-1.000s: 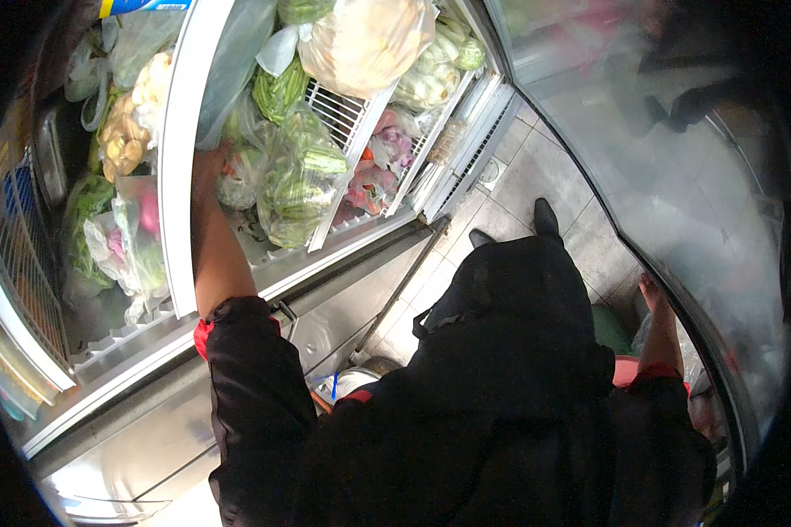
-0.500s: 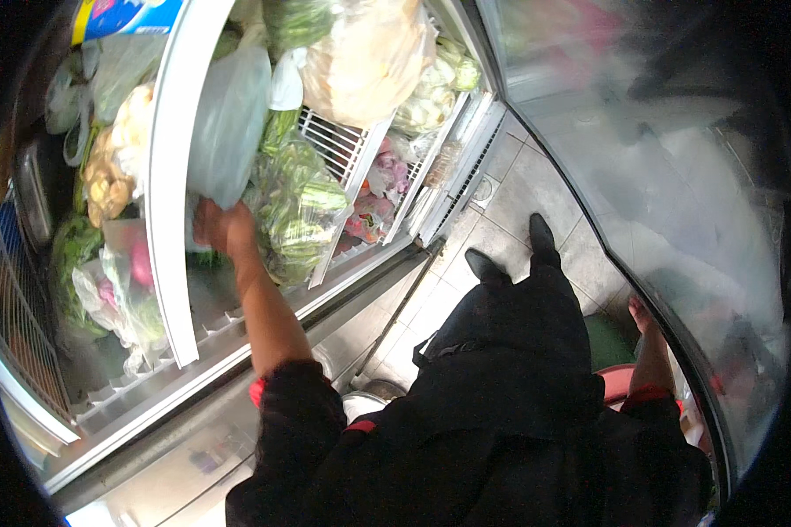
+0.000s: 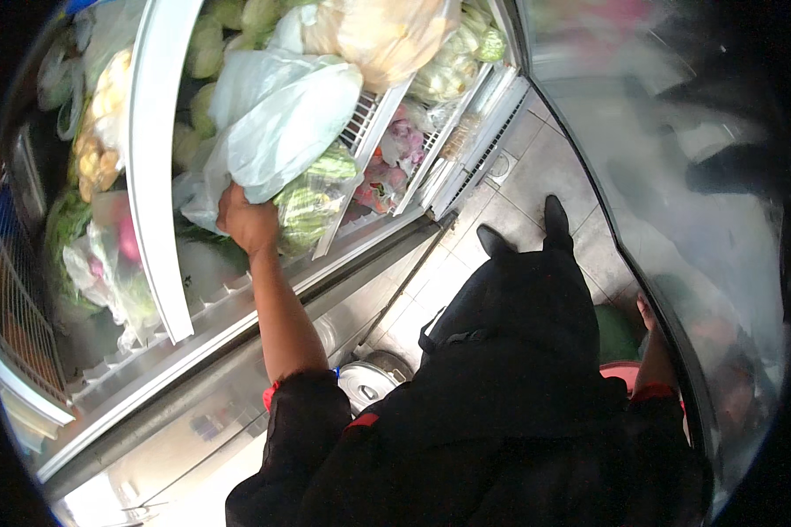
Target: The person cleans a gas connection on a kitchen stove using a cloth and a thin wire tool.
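Observation:
My left hand [image 3: 248,220] is closed on the gathered end of a pale, translucent plastic bag [image 3: 281,123] inside an open fridge. What the bag holds cannot be made out. Under and beside it lies a clear bag of green vegetables [image 3: 312,204] on the shelf. A larger bag with yellowish contents [image 3: 382,39] sits farther back. On the right, my right hand [image 3: 647,313] is at the black-edged glass door [image 3: 620,250]; most of its fingers are hidden by the door's edge.
A white shelf edge [image 3: 154,176] stands left of my arm. Beyond it are bagged ginger-like roots [image 3: 99,162] and leafy greens. Lower shelves hold bags with pink contents [image 3: 402,140]. A lidded metal pot [image 3: 369,385] and a red tub [image 3: 620,372] stand by my legs on the tiled floor.
My left hand has moved right with the pale bag, which now lies over the green vegetables, clear of the white shelf edge. My right hand stays by the door.

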A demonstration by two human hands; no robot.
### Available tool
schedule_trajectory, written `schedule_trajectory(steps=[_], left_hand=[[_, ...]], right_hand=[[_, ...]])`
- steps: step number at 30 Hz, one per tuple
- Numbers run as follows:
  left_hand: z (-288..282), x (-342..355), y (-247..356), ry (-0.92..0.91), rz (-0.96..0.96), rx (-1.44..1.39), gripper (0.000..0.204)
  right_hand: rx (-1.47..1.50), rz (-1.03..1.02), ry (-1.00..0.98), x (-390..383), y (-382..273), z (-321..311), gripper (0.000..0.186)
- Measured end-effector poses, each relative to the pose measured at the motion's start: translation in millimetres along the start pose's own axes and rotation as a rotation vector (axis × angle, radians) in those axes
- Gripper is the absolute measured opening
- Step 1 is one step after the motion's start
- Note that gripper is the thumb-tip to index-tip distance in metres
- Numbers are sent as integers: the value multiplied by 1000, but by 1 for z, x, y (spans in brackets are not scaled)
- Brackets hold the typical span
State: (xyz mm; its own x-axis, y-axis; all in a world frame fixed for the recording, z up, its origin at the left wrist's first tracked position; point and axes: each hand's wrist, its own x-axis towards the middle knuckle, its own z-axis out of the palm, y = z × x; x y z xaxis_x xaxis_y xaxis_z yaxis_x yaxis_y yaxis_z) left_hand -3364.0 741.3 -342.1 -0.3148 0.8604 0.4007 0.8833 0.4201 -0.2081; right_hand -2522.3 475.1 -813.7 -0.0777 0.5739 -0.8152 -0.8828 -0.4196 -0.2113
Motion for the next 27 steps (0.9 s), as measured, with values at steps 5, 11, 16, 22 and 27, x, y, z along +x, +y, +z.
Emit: schedule_trajectory(steps=[5,11,16,22,27], left_hand=[[-5,14,-12,253,-111,24,55],[13,67,-47,-159,-344,-167,58],[69,72,-16,-48,43,-198,53],[1,34,36,-167,-157,-420,55],[-72,-58,78,137,-74,-550,56]], right_hand=[[317,-91,490,-12,5,53,44],[-406,25,531,-6,41,100,41],[-1936,5,6,-1,72,123,41],[-2109,-614,-267,-44,104,368,44],[-1298,-1036,-898,-197,140,684,24]])
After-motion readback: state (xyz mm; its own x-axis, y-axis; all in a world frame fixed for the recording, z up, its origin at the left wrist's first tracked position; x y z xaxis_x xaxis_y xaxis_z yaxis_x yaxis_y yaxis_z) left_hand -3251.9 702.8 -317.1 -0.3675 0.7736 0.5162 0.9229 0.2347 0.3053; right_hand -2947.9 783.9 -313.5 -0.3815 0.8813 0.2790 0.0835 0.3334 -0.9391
